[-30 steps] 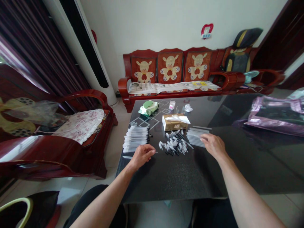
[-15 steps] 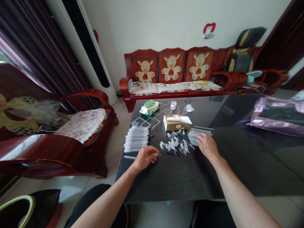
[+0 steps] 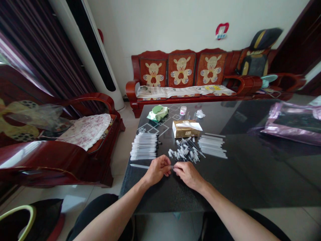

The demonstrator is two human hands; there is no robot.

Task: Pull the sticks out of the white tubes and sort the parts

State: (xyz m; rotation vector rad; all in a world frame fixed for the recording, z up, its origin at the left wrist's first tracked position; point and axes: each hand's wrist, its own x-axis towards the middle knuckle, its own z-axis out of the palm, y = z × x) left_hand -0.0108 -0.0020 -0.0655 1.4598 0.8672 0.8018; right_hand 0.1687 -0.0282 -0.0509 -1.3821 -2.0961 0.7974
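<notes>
My left hand is closed in a pinch on a slim translucent pen part, mostly hidden by the fingers. The fingertips of my right hand pinch its other end, so both hands meet just above the near side of the table. Behind my left hand a whitish pen lies partly covered. Beyond it, a neat row of white pens has dark ends pointing right. Past my fingers sits a loose heap of black and white pen parts. On the right lie clear tubes side by side.
A tissue box stands behind the heap. Farther back are a green wipes pack, a small white tub and a crumpled tissue. A purple plastic bag rests on the dark glossy table.
My right hand has moved left from the clear tubes to my left hand and now pinches the pen part. My left hand has shifted slightly right, staying closed.
</notes>
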